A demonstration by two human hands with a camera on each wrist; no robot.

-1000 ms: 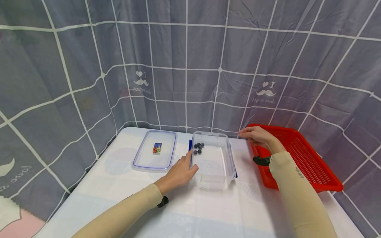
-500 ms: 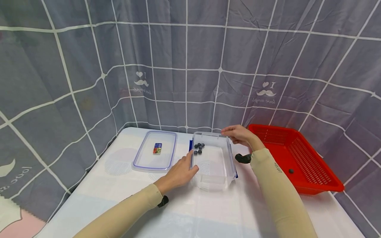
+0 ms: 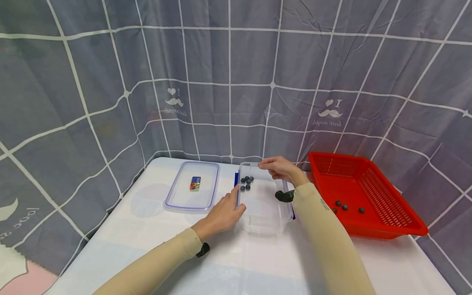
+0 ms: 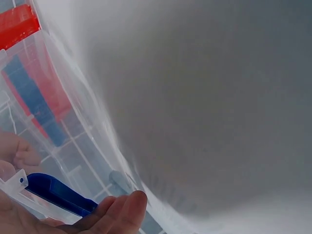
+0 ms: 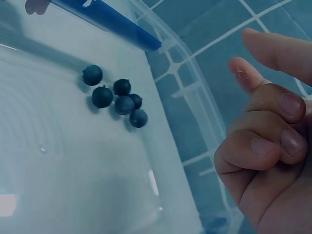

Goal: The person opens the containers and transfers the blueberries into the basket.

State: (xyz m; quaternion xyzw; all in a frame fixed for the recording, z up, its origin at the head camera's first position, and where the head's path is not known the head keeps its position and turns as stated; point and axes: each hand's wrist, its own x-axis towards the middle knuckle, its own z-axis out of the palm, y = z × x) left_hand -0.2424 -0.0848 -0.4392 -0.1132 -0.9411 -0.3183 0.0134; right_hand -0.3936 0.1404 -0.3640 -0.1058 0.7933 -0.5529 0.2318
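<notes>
In the head view a clear plastic food container [image 3: 267,223] with blue side latches stands mid-table. Several blueberries [image 3: 248,180] lie in its far left corner, shown closely as round blueberries [image 5: 102,97] in the right wrist view. My left hand [image 3: 223,211] grips the container's left wall, thumb over the rim and other fingers outside, beside the blue latch [image 4: 58,194]. Over the far part of the container hovers my right hand [image 3: 282,169]. Its thumb and index finger stretch out apart, while the other fingers [image 5: 265,124] curl in. Nothing shows between them.
To the right, a red plastic basket [image 3: 368,184] holds several more blueberries [image 3: 344,207]. A clear lid [image 3: 180,196] with a purple-blue edge and a fruit label [image 3: 195,183] lies on the left. A grey checked curtain [image 3: 206,102] hangs behind the white-covered table [image 3: 147,241].
My right hand has moved left from the red basket to above the container, uncovering more blueberries in the basket. My left hand keeps its place at the container's side.
</notes>
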